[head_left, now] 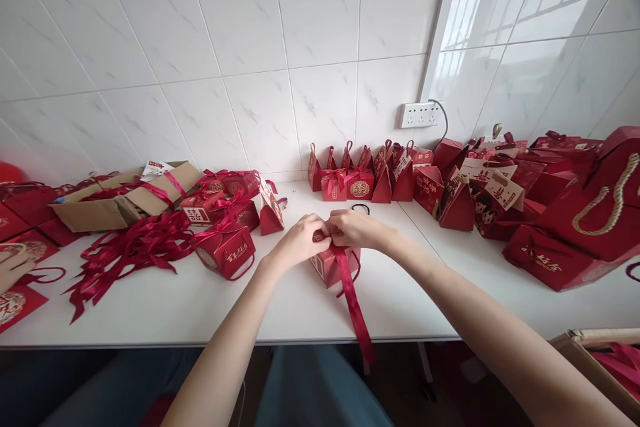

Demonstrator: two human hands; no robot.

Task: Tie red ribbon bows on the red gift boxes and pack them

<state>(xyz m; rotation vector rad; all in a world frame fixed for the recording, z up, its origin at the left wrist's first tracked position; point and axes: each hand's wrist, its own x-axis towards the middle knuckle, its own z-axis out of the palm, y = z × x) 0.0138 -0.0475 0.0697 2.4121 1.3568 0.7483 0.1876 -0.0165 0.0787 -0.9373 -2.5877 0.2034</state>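
A small red box [327, 268] stands near the table's front edge, with a dark red cord loop at its right side. Over its top, my left hand [304, 239] and my right hand [357, 229] meet, fingers pinched together on a red ribbon [354, 300]. One ribbon end hangs down the box front and past the table edge. The fingers hide the part of the ribbon between them. To the left sits another red box [227, 252] with a ribbon on top.
Loose red ribbons [137, 247] lie at the left, by an open cardboard box [103, 212]. Many red boxes [500, 193] crowd the right; a row [360, 183] stands near the wall. Another person's hand [14, 267] shows at the far left. A black loop [361, 207] lies behind my hands.
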